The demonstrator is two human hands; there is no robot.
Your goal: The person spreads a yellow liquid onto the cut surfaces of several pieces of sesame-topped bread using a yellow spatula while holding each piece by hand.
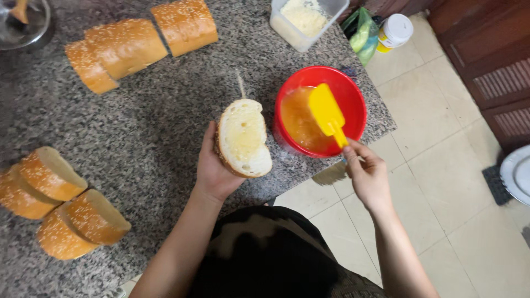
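Bread piece [243, 138] held in left hand [212, 168], cut face up and glossy, just above the near edge of the grey speckled tabletop [149, 127]; fingers curled under the crust, closed round it. Right hand [367, 176] pinches the handle of a yellow spatula [327, 113], fingers closed on it; blade sits over the red bowl [320, 110], which holds orange-yellow liquid. Bowl stands just right of the bread, near the tabletop corner. Sesame loaf pieces [138, 44] lie at the far side, more cut chunks [61, 204] at the left. Clear tub of pale crumbs [303, 19] stands beyond the bowl.
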